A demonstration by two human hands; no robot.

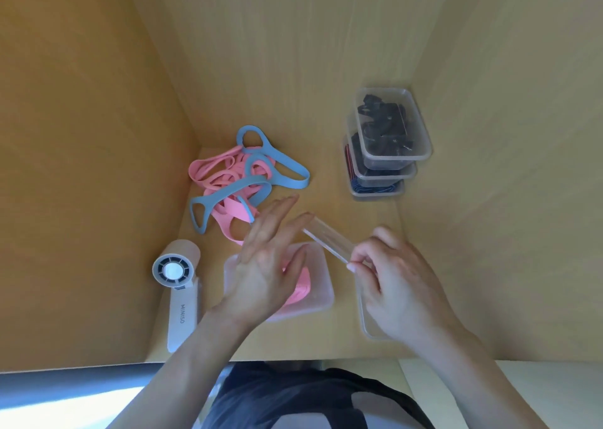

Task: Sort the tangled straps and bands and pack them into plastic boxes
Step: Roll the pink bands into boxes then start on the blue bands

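Observation:
A tangle of pink bands (222, 177) and blue straps (277, 159) lies at the back left of the wooden desk. In front of it stands an open clear plastic box (321, 293) holding folded pink bands (301, 286). My left hand (270, 259) hovers over this box with fingers straight and spread. My right hand (398, 282) pinches a clear lid (329, 241) by its edge and holds it tilted above the box's right side. Another clear lid or tray (367, 324) lies under my right hand.
Three closed clear boxes (388, 145) are stacked at the back right; the top one holds black straps, the lower ones dark and red-blue ones. A white handheld fan (179, 285) lies at the left. Wooden walls enclose the desk at left, back and right.

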